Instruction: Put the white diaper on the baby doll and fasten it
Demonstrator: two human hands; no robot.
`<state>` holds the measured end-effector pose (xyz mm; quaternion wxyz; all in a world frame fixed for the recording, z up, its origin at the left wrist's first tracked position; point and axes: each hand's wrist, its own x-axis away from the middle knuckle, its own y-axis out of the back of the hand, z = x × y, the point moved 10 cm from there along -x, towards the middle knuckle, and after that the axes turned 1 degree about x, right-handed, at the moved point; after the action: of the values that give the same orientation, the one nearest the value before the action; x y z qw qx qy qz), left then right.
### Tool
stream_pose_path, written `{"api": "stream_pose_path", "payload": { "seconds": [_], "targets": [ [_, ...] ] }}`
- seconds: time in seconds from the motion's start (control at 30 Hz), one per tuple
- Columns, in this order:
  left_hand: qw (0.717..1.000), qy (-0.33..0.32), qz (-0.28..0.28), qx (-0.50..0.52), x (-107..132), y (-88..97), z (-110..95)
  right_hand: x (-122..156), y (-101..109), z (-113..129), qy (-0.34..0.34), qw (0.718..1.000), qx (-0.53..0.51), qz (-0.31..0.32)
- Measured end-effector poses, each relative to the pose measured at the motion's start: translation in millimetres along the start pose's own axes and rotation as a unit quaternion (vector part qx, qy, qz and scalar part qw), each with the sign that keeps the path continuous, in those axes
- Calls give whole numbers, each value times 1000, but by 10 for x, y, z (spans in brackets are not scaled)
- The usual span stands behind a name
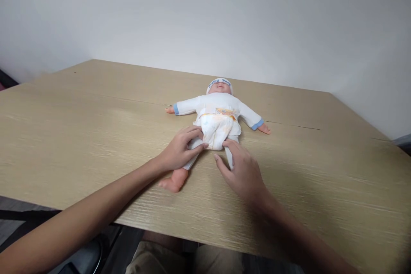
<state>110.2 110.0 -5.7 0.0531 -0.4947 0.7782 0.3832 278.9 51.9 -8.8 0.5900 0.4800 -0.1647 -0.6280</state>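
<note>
Head view: the doll (218, 111) lies face-up on the desk (96, 137). The left hand (180, 152) pinches the diaper (216, 130) at its leg edge; the right hand (240, 171) rests on the other leg, grip released. A hard tug could skew the diaper or slide the doll.

The left forearm (96, 212) and right forearm (298, 235) are bare along all their visible length, slim and smooth. The left hand (180, 152) and right hand (242, 173) are bare too, with long slender fingers and short plain nails. Near, low between the arms, light beige fabric trousers (160, 259) cover the lap.
</note>
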Motion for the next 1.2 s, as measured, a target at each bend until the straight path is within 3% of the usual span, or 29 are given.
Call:
{"api": "stream_pose_path", "payload": {
  "seconds": [0.27,0.7,0.97,1.2],
  "targets": [
    [999,38,6,-9,5,-1,83,-34,-33,-132,-56,998,18,29],
    [994,97,-39,23,-3,30,222,-13,36,-218,-120,989,-86,-3],
    [998,44,-26,38,-41,43,141,15,57,-209,-109,989,-97,-11],
    [998,12,-55,-8,-14,106,55,-8,64,-83,-22,997,-66,-27]
  ]
}}
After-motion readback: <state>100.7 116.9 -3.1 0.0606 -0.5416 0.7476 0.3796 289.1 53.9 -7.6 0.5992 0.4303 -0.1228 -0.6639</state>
